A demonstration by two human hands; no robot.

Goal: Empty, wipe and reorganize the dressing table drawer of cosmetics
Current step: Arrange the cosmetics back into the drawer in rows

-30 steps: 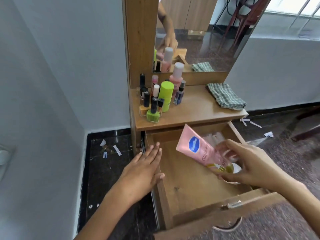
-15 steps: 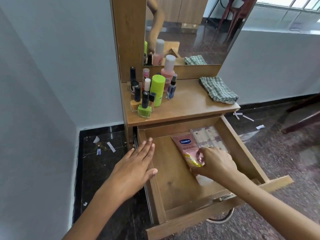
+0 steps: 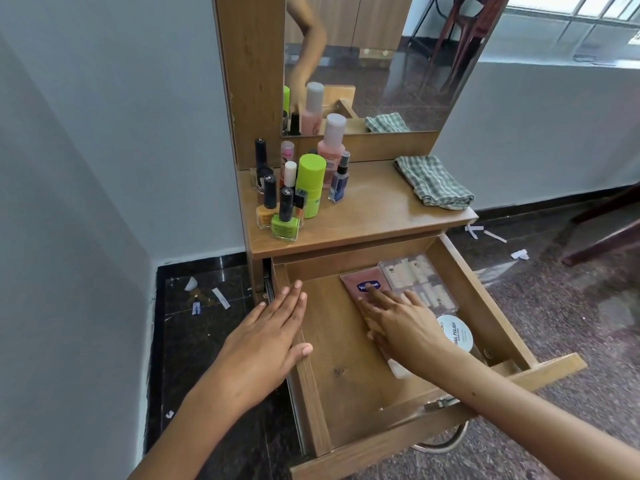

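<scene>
Drawer (image 3: 349, 386) pulled fully out, front panel nearest, metal handle (image 3: 440, 445) under front edge.

L hand (image 3: 266, 344): flat, fingers straight and together, palm resting on drawer's left wall; grasping nothing, thumb over inner edge.

R hand (image 3: 398, 323): inside drawer, fingers spread and straight, pressing down on pink tube (image 3: 363, 285). Not curled round it; released, flat contact only. Index fingertip sits on blue logo.

Tube lies flat on drawer floor, right of centre, flat end toward back wall. White cap (image 3: 398, 370) shows below the wrist, prob. the tube's own, join hidden by hand.

Round white tub (image 3: 457, 336) marked "NAIL POLISH", just right of the wrist, near right wall. Clear box (image 3: 419, 285) of pale pieces, back-right corner, touching tube's right side. Left half of drawer floor bare wood.

Tabletop (image 3: 367, 209) above drawer: cluster of bottles at left, incl. green polish (image 3: 285, 226) at front, orange polish (image 3: 265, 214) beside it, tall lime can (image 3: 311, 185), pink bottle (image 3: 332, 147) w/ white cap, small blue spray (image 3: 339, 183). Checked cloth (image 3: 433, 183) folded at right end, well apart from bottles.

Mirror (image 3: 381, 64) behind, reflecting an arm, bottles, cloth.

Floor (image 3: 207, 323): paper scraps left and right of unit.
</scene>
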